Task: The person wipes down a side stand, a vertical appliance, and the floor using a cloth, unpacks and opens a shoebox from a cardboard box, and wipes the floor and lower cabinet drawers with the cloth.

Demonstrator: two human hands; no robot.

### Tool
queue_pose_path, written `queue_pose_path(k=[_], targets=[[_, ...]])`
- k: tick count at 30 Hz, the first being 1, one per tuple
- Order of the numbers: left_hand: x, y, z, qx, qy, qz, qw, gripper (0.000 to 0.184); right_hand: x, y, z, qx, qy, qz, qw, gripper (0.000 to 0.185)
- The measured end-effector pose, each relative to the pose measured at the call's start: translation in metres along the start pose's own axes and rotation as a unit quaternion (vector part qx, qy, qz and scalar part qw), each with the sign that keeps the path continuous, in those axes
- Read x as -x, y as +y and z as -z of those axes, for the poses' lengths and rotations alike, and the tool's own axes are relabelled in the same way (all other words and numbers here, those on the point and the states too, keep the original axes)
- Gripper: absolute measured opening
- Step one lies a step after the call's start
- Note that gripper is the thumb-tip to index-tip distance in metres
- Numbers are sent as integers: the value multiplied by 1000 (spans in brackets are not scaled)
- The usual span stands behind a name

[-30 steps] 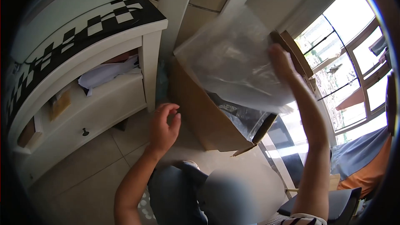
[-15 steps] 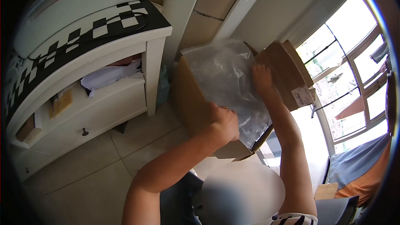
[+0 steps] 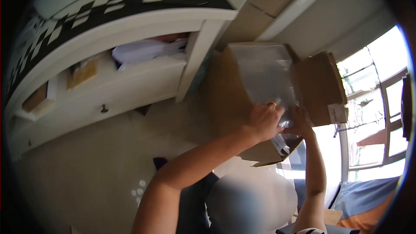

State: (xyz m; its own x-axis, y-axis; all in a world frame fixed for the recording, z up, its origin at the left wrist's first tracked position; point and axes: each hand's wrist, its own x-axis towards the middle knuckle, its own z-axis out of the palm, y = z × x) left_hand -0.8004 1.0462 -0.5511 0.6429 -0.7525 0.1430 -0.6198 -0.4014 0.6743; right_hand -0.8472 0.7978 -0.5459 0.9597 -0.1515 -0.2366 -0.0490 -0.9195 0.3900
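Toward 2 to 3 o'clock from the middle of the view stands a cardboard box (image 3: 227,91), with clear plastic (image 3: 266,71) spread over its opening. The left hand (image 3: 265,122) is bent at the fingers on the plastic, with a ring (image 3: 271,104) on one finger. The right hand (image 3: 299,123) is just beside it, at the left hand's 3 o'clock, its fingers reaching onto the same sheet. Both look partly curled, but whether either pinches the film or only presses on it I cannot tell.

The action in hand looks like gathering or pressing the plastic toward the box's 5 o'clock end. Working it there calls, I judge, for light, spread pressure — thin film can snag on a cardboard edge or tear. A large flap (image 3: 320,82) with a label (image 3: 337,114) stands out at the box's 2 to 3 o'clock; a smaller flap (image 3: 264,162) juts out at 6 o'clock.

Much is hard to read. The fingertips are lost among glare and creases, and what lies deeper in the box is hidden. A pale object (image 3: 281,144) with a dark mark shows just below the hands, too blurred to name. The label's print is illegible, and a grey blur covers the view's 5 o'clock.
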Motion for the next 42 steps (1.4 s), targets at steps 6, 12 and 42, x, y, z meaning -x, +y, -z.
queue_pose_path(k=[6,12,42], targets=[[155,-207,-69,235,541,278,758,6,-2,14,-5,-147,29,103,983,92],[226,-324,-50,573,582,363,448,43,52,-99,82,-231,311,34,921,36],[453,-298,-83,595,431,320,598,34,-68,-486,-52,-501,-394,156,755,82]])
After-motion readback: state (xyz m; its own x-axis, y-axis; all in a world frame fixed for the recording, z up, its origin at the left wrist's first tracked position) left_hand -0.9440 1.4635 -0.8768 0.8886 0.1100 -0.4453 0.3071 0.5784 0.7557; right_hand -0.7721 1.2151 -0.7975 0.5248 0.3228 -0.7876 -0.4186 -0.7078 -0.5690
